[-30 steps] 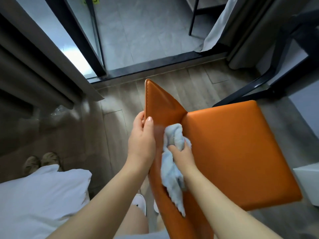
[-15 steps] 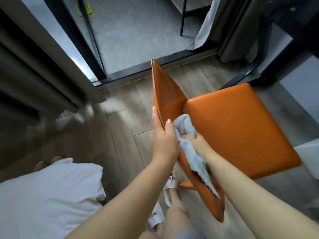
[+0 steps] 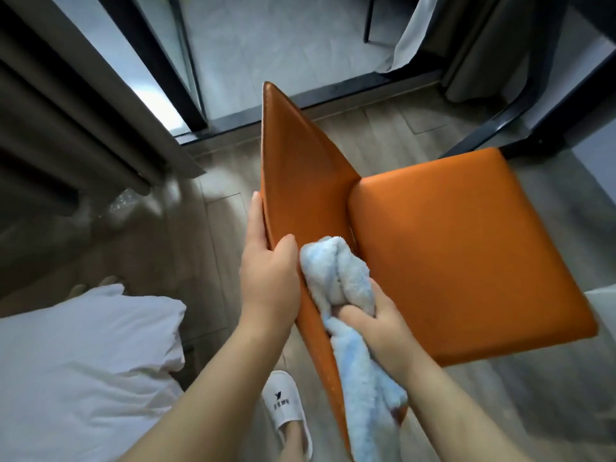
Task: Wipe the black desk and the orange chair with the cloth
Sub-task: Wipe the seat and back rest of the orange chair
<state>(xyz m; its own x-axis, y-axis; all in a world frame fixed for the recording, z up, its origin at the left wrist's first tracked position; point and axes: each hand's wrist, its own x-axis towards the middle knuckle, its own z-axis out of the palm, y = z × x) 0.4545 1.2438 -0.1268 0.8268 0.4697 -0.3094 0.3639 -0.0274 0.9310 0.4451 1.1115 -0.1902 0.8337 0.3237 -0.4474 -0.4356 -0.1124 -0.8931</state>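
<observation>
Both hands work the orange chair (image 3: 466, 248): left hand (image 3: 270, 278) grips the backrest's top edge, thumb on the front face, fingers behind. Right hand (image 3: 383, 328), fingers curled around the bunched pale-blue cloth (image 3: 340, 278), presses it against the backrest beside the seat crease. Since half a second ago, the cloth sits nearer the left thumb, and a white slipper (image 3: 283, 405) now shows below.

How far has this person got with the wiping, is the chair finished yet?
Not finished. The right hand grips the fluffy light-blue cloth against the orange leather chair's backrest, low near the seat, while the left hand steadies its edge. Nothing shows which parts are already clean. The black desk is barely in view, so its state cannot be told.
</observation>
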